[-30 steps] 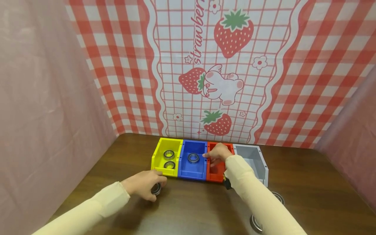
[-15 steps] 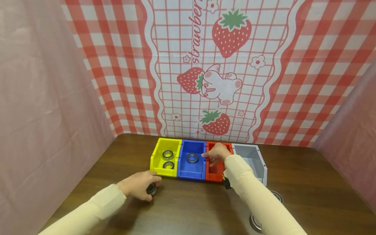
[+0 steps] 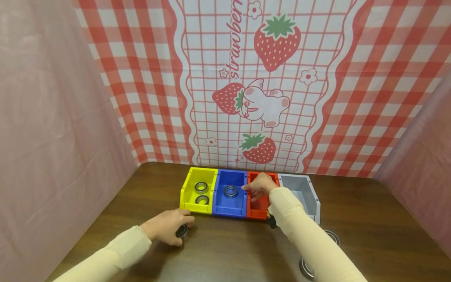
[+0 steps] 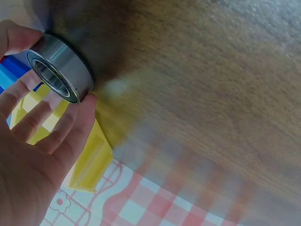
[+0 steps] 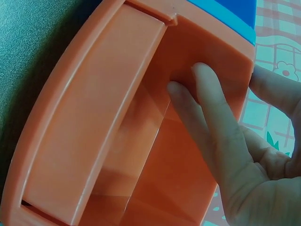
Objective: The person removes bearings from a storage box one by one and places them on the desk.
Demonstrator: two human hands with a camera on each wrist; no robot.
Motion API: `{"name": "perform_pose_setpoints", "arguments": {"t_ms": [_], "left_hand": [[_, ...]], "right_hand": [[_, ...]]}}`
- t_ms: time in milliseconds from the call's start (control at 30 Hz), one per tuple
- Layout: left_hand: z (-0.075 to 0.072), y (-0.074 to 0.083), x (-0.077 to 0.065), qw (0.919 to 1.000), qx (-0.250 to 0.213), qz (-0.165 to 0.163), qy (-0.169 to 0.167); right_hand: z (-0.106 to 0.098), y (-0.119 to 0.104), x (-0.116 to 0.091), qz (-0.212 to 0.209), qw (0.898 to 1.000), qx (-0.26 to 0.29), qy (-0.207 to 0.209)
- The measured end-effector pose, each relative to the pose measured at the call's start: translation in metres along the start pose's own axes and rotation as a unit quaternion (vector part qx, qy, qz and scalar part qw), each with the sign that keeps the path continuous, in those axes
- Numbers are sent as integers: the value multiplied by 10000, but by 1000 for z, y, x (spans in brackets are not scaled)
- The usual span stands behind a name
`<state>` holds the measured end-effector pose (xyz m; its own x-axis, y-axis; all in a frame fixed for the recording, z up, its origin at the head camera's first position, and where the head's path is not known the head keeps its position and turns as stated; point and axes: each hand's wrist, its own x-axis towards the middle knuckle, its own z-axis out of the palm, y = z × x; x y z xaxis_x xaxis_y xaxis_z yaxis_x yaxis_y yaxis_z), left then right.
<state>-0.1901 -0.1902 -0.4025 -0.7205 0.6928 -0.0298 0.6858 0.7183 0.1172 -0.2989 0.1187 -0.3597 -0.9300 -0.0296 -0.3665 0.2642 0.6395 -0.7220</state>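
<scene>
My left hand [image 3: 170,226] grips a steel ball bearing [image 4: 61,70], thumb on one side and fingertips on the other, just in front of the yellow bin [image 3: 186,192]. The bearing is tilted, its ring face turned to the palm in the left wrist view. My right hand [image 3: 262,185] is over the red bin [image 5: 84,103]. Two of its fingers [image 5: 211,84] extend straight down inside, close to the wall beside the blue bin [image 3: 230,205]; another finger reaches past the rim. No bearing shows between the right fingers.
Two bearings, one being this ring [image 3: 201,187], lie in the yellow bin; one bearing [image 3: 230,191] lies in the blue. A grey bin [image 3: 299,188] ends the row. Two larger bearings, one here [image 3: 305,269], lie on the wooden table [image 3: 380,235], partly behind the right sleeve.
My left hand, still gripping the bearing, has shifted slightly left and toward the person. My right hand keeps its place over the red bin. The head view has moved slightly.
</scene>
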Motion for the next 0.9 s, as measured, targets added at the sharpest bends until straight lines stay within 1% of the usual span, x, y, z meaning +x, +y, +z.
{"name": "perform_pose_setpoints", "arguments": {"t_ms": [100, 200, 267, 333, 433, 500, 533, 600, 633, 700, 800, 900], "left_hand": [[-1, 0, -2, 10000, 84, -23, 17], [-2, 1, -4, 9996, 262, -77, 2], [-3, 2, -5, 9987, 493, -94, 46], [-2, 4, -6, 9967, 799, -9, 159], [1, 9, -6, 9906, 1239, 191, 549], [1, 13, -3, 9854, 1414, 333, 886], [0, 14, -1, 9831, 1427, 388, 1075], [-5, 17, 8, 9793, 1370, 481, 1413], [-8, 19, 14, 9784, 1299, 521, 1525], [-17, 23, 28, 9785, 1159, 527, 1622], [-29, 31, 55, 9827, 884, 462, 1558], [-40, 37, 83, 9883, 675, 317, 1333]], "right_hand": [[0, -2, 0, -4, 10000, -10, 1], [0, -3, 0, -38, 10000, 6, 24], [1, -4, 0, -77, 10000, 9, 58], [2, -3, -1, -113, 9999, -29, 39], [6, 0, -3, -76, 9999, -121, 25], [8, 1, -4, -87, 9998, -178, -30], [9, 2, -4, -87, 9998, -178, -23], [9, 1, -5, -121, 9998, -148, -3], [9, 0, -5, -151, 9998, -144, 0], [7, -1, -4, -211, 9997, -158, 9], [5, -1, -4, -259, 9995, -165, 11], [1, -2, -2, -238, 9996, -143, -17]]}}
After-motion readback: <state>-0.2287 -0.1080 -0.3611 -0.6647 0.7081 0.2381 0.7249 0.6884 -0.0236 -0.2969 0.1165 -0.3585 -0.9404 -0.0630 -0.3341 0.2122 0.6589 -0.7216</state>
